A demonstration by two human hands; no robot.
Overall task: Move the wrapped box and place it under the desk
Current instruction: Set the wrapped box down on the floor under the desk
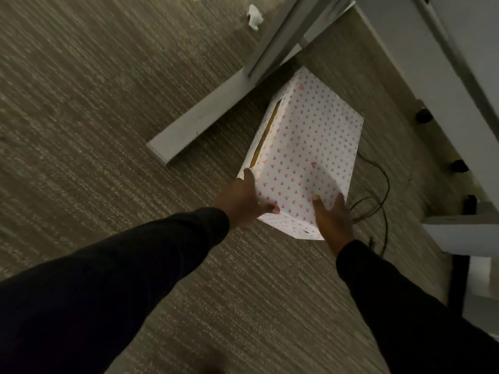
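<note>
My dark sleeves (113,279) reach down and forward over the carpet (81,103). My left hand (244,202) grips the box's near left corner, thumb along the side, fingers curled onto the top. My right hand (332,220) clasps the near right corner, fingers spread against the paper. The box (305,152), wrapped in white paper with pink hearts, has its far end beside the desk's foot (199,122), under the desk (432,63) edge. Black cables (378,201) lie just right of it. Crumpled paper (255,17) sits farther off.
</note>
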